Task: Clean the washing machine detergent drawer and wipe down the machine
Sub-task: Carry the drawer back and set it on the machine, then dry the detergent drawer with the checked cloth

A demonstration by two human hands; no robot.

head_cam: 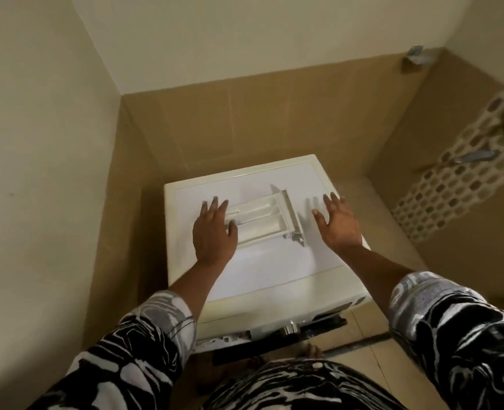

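A white detergent drawer (264, 218) lies flat on top of the white washing machine (274, 270), its front panel pointing right. My left hand (213, 232) is spread with straight fingers over the drawer's left end, thumb at its rim. My right hand (338, 223) hovers with straight, spread fingers just right of the drawer, apart from it. Neither hand holds anything. Below the machine's front edge the dark door area (318, 324) shows.
The machine stands in a corner, with a beige wall (37, 173) close on the left and brown tiles behind. A mosaic tile strip with metal taps (475, 156) runs along the right wall. Tiled floor (372, 365) lies to the right of the machine.
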